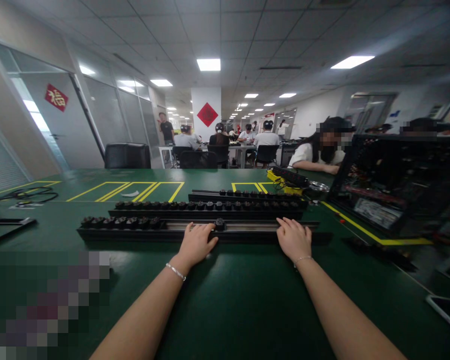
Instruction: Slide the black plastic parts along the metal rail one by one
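A long black rail lies crosswise in front of me, its left part lined with several round-topped black modules that look like sockets. One more such module sits alone near the rail's middle. My left hand rests on the rail just left of that single module, fingers stretched and thumb apart; whether a fingertip touches the module I cannot tell. Farther right, my right hand lies over the same rail with its fingers spread.
Behind lie a second rail full of modules and a shorter third one. An open black computer case stands at right, by a person. Cables and a black frame lie left on the green table.
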A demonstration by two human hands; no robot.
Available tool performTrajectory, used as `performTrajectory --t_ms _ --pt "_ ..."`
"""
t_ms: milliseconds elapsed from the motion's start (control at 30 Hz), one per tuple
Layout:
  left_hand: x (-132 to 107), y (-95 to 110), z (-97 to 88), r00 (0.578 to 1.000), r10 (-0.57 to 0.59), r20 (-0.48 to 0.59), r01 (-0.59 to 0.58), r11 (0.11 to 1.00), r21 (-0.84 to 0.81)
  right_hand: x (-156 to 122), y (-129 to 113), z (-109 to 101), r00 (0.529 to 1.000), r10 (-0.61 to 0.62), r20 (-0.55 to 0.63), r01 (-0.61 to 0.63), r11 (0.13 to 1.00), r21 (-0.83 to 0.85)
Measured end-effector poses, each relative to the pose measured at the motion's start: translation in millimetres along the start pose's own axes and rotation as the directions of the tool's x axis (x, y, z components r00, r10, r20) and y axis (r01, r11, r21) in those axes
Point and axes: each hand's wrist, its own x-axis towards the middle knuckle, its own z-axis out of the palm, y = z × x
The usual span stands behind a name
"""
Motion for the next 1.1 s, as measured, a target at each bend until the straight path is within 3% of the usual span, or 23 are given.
performTrajectory --t_ms 333,500,1100 --pt "23 17 -14.5 0.982 -0.163 0.090 0.165 0.986 -0.012 0 1 -3 0.999 -0.027 0.028 0.027 1.000 0.006" --pt "20 20 -7.1 0.990 -0.141 -0.003 0.141 0.990 -0.001 0 2 -3 0.999 -0.035 0.034 0.035 0.999 0.015" --pt "15 18 -3.3 0.996 -0.086 -0.010 0.086 0.996 -0.011 -4 -3 -4 0.999 -0.033 -0.028 0.034 0.999 0.034"
